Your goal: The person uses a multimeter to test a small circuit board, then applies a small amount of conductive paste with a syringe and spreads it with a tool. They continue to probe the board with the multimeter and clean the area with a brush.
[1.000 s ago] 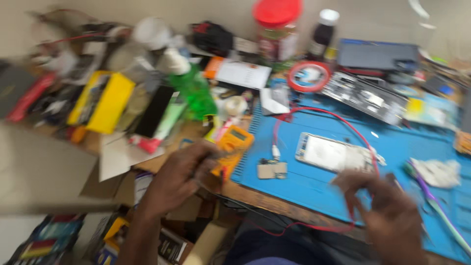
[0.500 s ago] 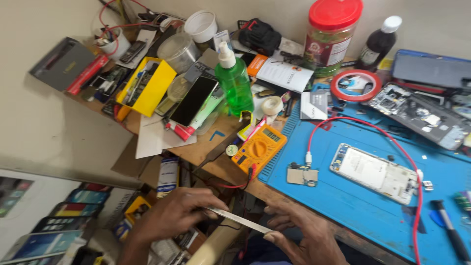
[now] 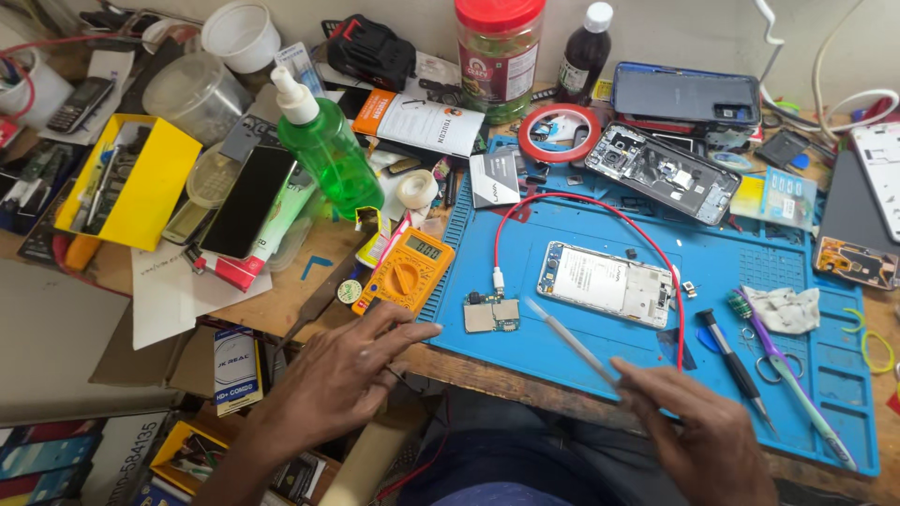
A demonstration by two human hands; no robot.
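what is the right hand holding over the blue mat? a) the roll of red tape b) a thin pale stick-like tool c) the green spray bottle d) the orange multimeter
b: the right hand pinches a thin pale tool whose tip points toward the small circuit board on the blue mat; the orange multimeter lies untouched near the left hand.
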